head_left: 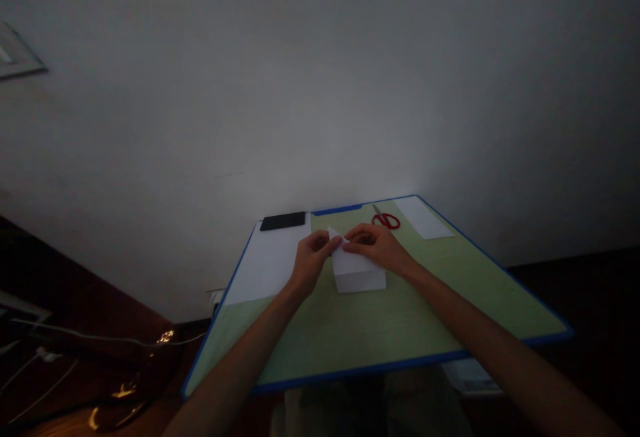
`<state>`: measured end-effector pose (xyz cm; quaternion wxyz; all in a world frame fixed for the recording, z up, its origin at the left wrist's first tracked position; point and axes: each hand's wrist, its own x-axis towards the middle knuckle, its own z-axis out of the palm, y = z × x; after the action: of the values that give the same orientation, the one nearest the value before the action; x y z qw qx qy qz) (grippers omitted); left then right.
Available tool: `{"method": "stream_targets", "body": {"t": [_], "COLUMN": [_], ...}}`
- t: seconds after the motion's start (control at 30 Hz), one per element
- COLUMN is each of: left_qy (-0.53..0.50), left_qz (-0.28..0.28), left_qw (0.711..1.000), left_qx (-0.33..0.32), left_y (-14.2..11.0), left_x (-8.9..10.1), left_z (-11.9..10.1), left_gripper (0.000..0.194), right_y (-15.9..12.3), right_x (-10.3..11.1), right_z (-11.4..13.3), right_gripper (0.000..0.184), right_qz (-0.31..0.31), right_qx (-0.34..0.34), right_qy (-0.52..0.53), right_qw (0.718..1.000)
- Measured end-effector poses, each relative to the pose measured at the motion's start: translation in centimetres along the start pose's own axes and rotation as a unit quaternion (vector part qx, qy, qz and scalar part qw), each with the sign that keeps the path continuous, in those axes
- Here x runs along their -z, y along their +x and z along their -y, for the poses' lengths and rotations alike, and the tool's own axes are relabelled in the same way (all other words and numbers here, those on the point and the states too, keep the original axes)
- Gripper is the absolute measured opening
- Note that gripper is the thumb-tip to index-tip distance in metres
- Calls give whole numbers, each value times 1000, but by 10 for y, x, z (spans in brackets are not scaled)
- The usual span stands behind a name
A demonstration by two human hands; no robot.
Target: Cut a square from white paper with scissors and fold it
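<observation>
A folded white paper (359,273) lies in the middle of a green table with a blue rim (380,368). My left hand (311,261) pinches the paper's raised corner near its far left end, fingers closed on it. My right hand (376,245) presses closed fingers onto the same fold from the right, lying over the paper's far edge. Both fingertips meet at the top of the paper.
Red-handled scissors (385,219) lie just beyond my right hand. A white sheet (266,264) covers the table's left side, a smaller white sheet (424,217) lies far right, and a black phone (283,221) sits at the far left edge. A wall stands behind; cables lie on the floor at left.
</observation>
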<state>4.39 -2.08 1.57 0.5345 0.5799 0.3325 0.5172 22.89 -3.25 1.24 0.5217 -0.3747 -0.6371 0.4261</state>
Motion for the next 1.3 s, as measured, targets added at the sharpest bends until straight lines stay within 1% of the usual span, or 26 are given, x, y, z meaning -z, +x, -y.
{"method": "stream_targets", "body": {"t": [0.3,0.53,0.77,0.87,1.1,1.2,1.3], "left_qy": [-5,25,15,29,66,68,75], "left_qz": [-2,-16,-10,3,4,-4,-26], "left_qw": [1000,999,1000,1000,997,997,996], "left_qx": [-2,-25,-18,-12,-41,-45,-51], "left_y": [0,-1,-1,-1,-2,-2,-2], "left_x": [-1,-3,-1,0,2,1,0], "left_z": [1,-3,0,1,-3,-4,-4], "left_gripper": [24,23,21,22,21,22,27], "right_y": [1,2,0,-1,-2,-3,-3], "right_x": [-1,-1,-4,-6,-9,-9,-9], "right_z": [-5,-10,-5,-4,-3,-2,0], "right_gripper": [23,21,24,25,26,26,27], "right_qz": [-15,-3,-12,-13,-20,-20,-16], "right_qx": [11,17,16,19,30,34,36], "right_qy": [-13,-28,-37,-39,-50,-45,-45], "right_qw": [1000,999,999,999,998,998,998]}}
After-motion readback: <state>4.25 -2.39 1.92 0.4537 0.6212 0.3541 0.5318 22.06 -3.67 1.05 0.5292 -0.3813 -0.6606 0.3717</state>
